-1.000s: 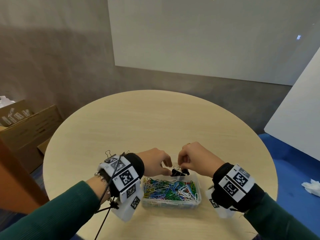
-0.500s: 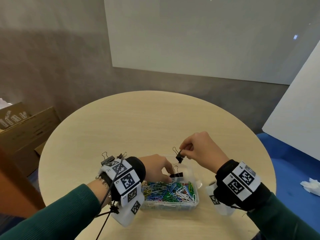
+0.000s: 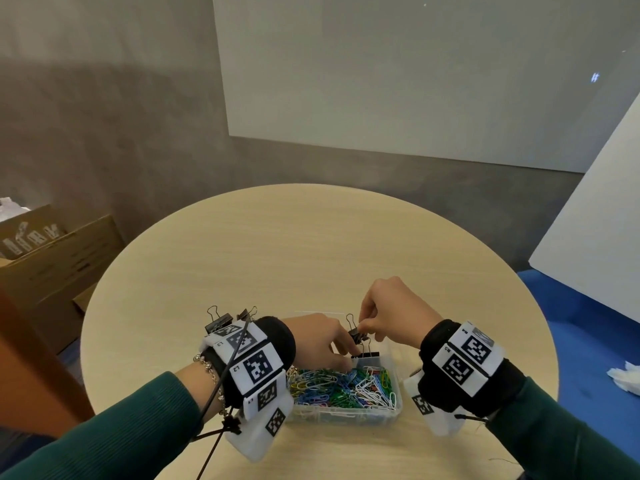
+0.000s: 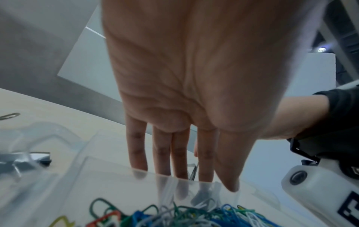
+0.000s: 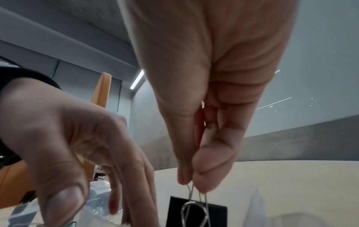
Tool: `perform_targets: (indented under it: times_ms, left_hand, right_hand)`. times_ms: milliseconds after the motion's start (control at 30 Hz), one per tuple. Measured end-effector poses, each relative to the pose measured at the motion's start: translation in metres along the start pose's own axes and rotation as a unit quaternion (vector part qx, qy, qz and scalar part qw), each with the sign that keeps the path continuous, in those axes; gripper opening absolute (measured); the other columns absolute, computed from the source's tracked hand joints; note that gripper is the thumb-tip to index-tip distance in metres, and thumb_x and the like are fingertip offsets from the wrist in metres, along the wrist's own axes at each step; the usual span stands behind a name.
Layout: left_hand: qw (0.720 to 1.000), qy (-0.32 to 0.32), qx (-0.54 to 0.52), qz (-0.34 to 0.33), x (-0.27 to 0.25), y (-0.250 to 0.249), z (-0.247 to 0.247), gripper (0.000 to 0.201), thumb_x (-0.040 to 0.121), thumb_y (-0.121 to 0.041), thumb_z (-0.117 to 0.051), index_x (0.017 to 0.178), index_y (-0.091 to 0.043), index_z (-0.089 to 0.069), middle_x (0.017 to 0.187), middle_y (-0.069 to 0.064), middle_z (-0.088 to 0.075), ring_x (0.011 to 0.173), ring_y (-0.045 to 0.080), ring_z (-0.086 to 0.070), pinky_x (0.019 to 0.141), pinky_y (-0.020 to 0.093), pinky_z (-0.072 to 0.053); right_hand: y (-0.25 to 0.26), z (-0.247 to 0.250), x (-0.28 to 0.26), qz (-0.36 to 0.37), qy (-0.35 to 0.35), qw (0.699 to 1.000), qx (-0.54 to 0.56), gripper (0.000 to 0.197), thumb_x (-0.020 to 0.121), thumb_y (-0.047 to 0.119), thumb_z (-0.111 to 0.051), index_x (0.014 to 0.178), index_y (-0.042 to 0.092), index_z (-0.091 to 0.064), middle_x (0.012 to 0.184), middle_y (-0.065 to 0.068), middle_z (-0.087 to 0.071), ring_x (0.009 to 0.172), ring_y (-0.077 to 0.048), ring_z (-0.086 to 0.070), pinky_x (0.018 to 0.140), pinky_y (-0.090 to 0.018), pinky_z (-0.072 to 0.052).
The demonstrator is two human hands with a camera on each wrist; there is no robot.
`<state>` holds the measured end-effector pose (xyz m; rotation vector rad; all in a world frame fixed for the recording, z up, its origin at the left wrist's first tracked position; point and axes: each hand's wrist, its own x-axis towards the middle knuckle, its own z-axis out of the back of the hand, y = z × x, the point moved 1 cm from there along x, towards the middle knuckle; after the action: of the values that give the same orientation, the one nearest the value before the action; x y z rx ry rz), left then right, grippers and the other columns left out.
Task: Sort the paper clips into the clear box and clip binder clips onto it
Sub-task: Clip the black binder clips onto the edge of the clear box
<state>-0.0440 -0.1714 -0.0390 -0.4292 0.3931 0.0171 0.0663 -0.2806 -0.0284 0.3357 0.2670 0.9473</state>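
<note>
- Two spare binder clips [image 3: 219, 321] are waiting at the far left of the work area, on the table [image 3: 311, 244] just behind the left wrist; I judge they are sitting there within easy reach for later turns.
- The left hand [image 3: 322, 341] is reaching over the far wall of the clear box [image 3: 394, 408], its fingers [image 4: 161, 156] stretching almost straight down along that wall and curling round nothing. It seems to be steadying the box so the wall does not flex or slide while a clip goes on.
- The clear box is sitting on the table near the person, between the two wrists, open-topped. It is holding a loose heap of paper clips [image 3: 346, 386] in green, blue, white, yellow and red, filling most of its floor, so the sorting looks largely done.
- One black binder clip [image 3: 365, 355] is already biting onto the far wall of the box, its wire handles standing up.
- The right hand [image 3: 394, 313] is pinching the wire handles of another binder clip [image 3: 356, 336] between thumb and fingertips [image 5: 205, 173], holding it just above the far wall and touching or nearly touching the left fingers. Gripping by the handles is probably meant to lever the clip's mouth open.
</note>
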Motion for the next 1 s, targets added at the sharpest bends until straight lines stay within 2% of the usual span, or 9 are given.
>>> perform_targets:
  times_ms: [100, 267, 367, 500, 600, 667, 733, 900, 1000]
  left_hand:
    - [1.000, -0.001, -0.001, 0.000, 0.001, -0.002, -0.001, 0.040, 0.094, -0.039, -0.053, 0.132, -0.024, -0.056, 0.131, 0.000, -0.059, 0.111, 0.014, -0.060, 0.094, 0.029, -0.044]
    - [1.000, -0.006, -0.008, -0.001, 0.003, -0.002, -0.002, 0.040, 0.092, -0.039, -0.056, 0.130, -0.025, -0.057, 0.131, 0.003, -0.058, 0.109, 0.016, -0.061, 0.098, 0.036, -0.046]
    - [1.000, 0.008, -0.007, -0.003, 0.002, -0.004, -0.001, 0.043, 0.094, -0.036, -0.054, 0.134, -0.023, -0.053, 0.134, -0.002, -0.058, 0.115, 0.014, -0.058, 0.099, 0.031, -0.043]
    - [1.000, -0.006, 0.013, 0.004, 0.004, -0.003, 0.000, 0.040, 0.095, -0.034, -0.053, 0.134, -0.022, -0.054, 0.133, 0.001, -0.058, 0.113, 0.017, -0.059, 0.098, 0.032, -0.045]
    - [1.000, -0.016, -0.004, 0.023, 0.005, -0.001, 0.000, 0.041, 0.094, -0.036, -0.054, 0.133, -0.021, -0.053, 0.131, 0.002, -0.058, 0.111, 0.018, -0.059, 0.097, 0.033, -0.046]
    - [1.000, -0.011, -0.016, 0.018, 0.005, 0.000, 0.000, 0.045, 0.094, -0.038, -0.054, 0.134, -0.019, -0.050, 0.134, 0.001, -0.056, 0.114, 0.017, -0.058, 0.097, 0.031, -0.045]
    - [1.000, -0.009, -0.024, 0.009, 0.006, -0.002, 0.000, 0.048, 0.093, -0.038, -0.056, 0.136, -0.017, -0.048, 0.138, 0.000, -0.053, 0.116, 0.016, -0.057, 0.099, 0.031, -0.045]
    - [1.000, -0.002, -0.025, 0.001, 0.007, -0.007, -0.001, 0.043, 0.092, -0.035, -0.058, 0.131, -0.015, -0.052, 0.132, 0.000, -0.058, 0.113, 0.016, -0.059, 0.098, 0.032, -0.046]
    - [1.000, -0.016, -0.005, 0.024, 0.008, -0.005, -0.002, 0.039, 0.092, -0.034, -0.058, 0.126, -0.013, -0.054, 0.127, 0.004, -0.059, 0.111, 0.019, -0.058, 0.095, 0.031, -0.047]
  right_hand:
    - [-0.001, -0.001, 0.002, 0.002, 0.021, 0.999, -0.030, 0.013, 0.084, 0.017, -0.070, 0.079, 0.005, -0.074, 0.071, -0.009, -0.069, 0.062, -0.020, -0.067, 0.061, -0.025, -0.052]
    - [-0.005, -0.005, 0.005, 0.002, 0.029, 0.996, -0.082, 0.018, 0.089, 0.025, -0.064, 0.087, 0.009, -0.070, 0.092, -0.011, -0.069, 0.082, -0.028, -0.065, 0.068, -0.031, -0.047]
    - [-0.006, -0.010, 0.006, -0.002, 0.041, 0.993, -0.107, 0.018, 0.091, 0.026, -0.062, 0.090, 0.010, -0.070, 0.096, -0.011, -0.069, 0.084, -0.030, -0.066, 0.069, -0.033, -0.049]
    - [-0.010, -0.011, 0.006, -0.008, 0.022, 0.993, -0.113, 0.019, 0.090, 0.032, -0.062, 0.095, 0.016, -0.072, 0.098, -0.007, -0.069, 0.086, -0.027, -0.066, 0.071, -0.034, -0.051]
    - [-0.014, -0.009, 0.003, -0.010, 0.006, 0.995, -0.098, 0.021, 0.091, 0.038, -0.057, 0.100, 0.024, -0.070, 0.090, -0.001, -0.064, 0.081, -0.021, -0.062, 0.070, -0.032, -0.049]
    - [-0.019, -0.008, 0.001, -0.012, -0.003, 0.996, -0.094, 0.020, 0.093, 0.037, -0.053, 0.101, 0.027, -0.069, 0.084, 0.002, -0.057, 0.077, -0.020, -0.058, 0.070, -0.032, -0.049]
    - [-0.023, -0.008, 0.000, -0.016, -0.010, 0.995, -0.096, 0.020, 0.094, 0.035, -0.051, 0.101, 0.029, -0.068, 0.084, 0.003, -0.054, 0.076, -0.020, -0.057, 0.070, -0.032, -0.048]
    - [-0.033, -0.013, -0.008, -0.021, 0.004, 0.997, -0.079, 0.023, 0.095, 0.027, -0.048, 0.113, 0.030, -0.062, 0.105, -0.003, -0.061, 0.095, -0.022, -0.060, 0.082, -0.036, -0.050]
    - [-0.039, -0.015, -0.013, -0.019, 0.001, 0.998, -0.064, 0.025, 0.096, 0.025, -0.047, 0.117, 0.030, -0.059, 0.099, 0.000, -0.057, 0.096, -0.020, -0.058, 0.084, -0.035, -0.049]
